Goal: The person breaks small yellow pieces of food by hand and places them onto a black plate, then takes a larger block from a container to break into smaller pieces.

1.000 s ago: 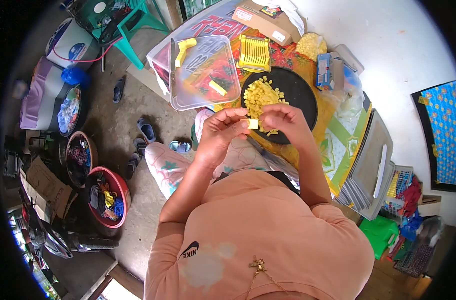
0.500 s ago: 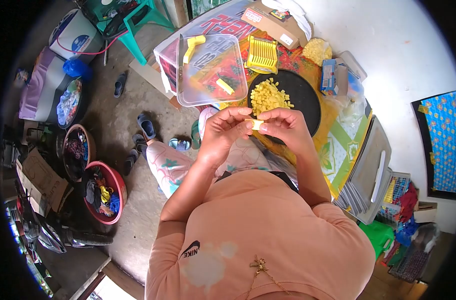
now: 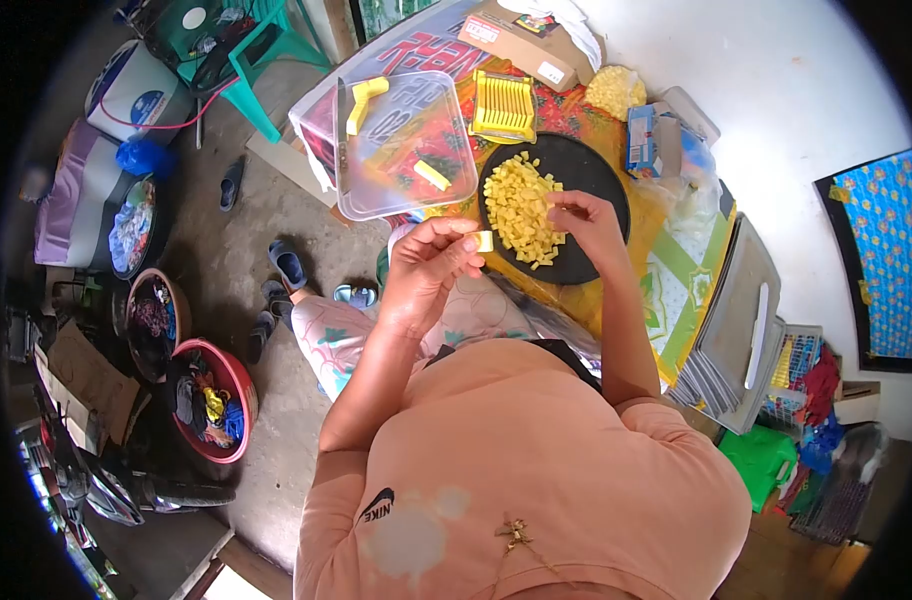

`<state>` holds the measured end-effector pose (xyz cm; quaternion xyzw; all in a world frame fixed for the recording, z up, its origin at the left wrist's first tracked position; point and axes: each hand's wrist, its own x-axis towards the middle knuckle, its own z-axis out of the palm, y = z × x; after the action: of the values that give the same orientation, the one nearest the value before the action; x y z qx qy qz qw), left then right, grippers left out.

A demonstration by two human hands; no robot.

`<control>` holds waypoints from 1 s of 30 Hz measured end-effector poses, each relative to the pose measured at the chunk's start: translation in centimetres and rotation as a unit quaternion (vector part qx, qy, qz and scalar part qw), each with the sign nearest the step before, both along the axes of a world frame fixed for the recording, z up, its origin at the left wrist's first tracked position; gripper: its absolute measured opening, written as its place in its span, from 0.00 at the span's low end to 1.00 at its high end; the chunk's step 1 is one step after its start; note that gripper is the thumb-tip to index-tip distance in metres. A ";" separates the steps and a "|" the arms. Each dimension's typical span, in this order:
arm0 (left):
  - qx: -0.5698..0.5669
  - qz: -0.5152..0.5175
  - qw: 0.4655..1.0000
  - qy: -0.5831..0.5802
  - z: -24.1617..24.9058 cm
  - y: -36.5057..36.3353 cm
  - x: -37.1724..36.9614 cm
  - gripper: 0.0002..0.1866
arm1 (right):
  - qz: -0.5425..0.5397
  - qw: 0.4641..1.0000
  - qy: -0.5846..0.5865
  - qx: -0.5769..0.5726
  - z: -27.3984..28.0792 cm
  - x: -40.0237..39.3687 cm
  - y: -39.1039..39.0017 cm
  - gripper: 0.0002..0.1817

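My left hand (image 3: pixel 438 262) pinches a small pale yellow block (image 3: pixel 483 241) between thumb and fingers, left of a round black board (image 3: pixel 604 190). A pile of small yellow cubes (image 3: pixel 521 210) lies on that board. Over the pile's right side is my right hand (image 3: pixel 588 228), its fingers bent together near the cubes; what they hold, if anything, is too small to tell. A clear plastic tray (image 3: pixel 406 205) behind my left hand contains two yellow pieces, the longer one (image 3: pixel 364 100) at its upper left and a short stick (image 3: pixel 433 175) lower right.
Behind the board stands a yellow slotted slicer (image 3: pixel 504 106). Farther back are a cardboard box (image 3: pixel 521 45) and a bag of yellow pieces (image 3: pixel 616 92). A blue box (image 3: pixel 644 142) lies to the right. Tubs, including a red one (image 3: pixel 244 385), and slippers are on the floor at left.
My right hand has left the block and moved right, over the cubes. My left hand keeps the block and is slightly farther left. The view has shifted a little.
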<state>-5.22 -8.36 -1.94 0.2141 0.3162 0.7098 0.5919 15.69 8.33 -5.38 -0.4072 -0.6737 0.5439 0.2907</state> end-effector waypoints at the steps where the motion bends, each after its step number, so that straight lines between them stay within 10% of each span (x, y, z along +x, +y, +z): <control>1: -0.009 -0.001 1.000 -0.005 0.1 0.1 0.0 0.10 | -0.017 0.998 -0.053 0.032 -1.8 0.6 0.7 0.14; 25: -0.087 -0.009 0.996 0.004 -0.3 1.4 0.8 0.10 | -0.102 0.955 -0.193 0.203 -5.1 1.0 1.7 0.12; 30: -0.059 0.006 0.997 0.043 -0.4 1.3 1.0 0.11 | 0.024 0.997 0.064 -0.038 1.4 -1.5 -2.2 0.12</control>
<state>-4.27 -7.11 -2.35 0.2070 0.3843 0.6834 0.5852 14.18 6.11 -3.94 -0.3660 -0.6420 0.6011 0.3040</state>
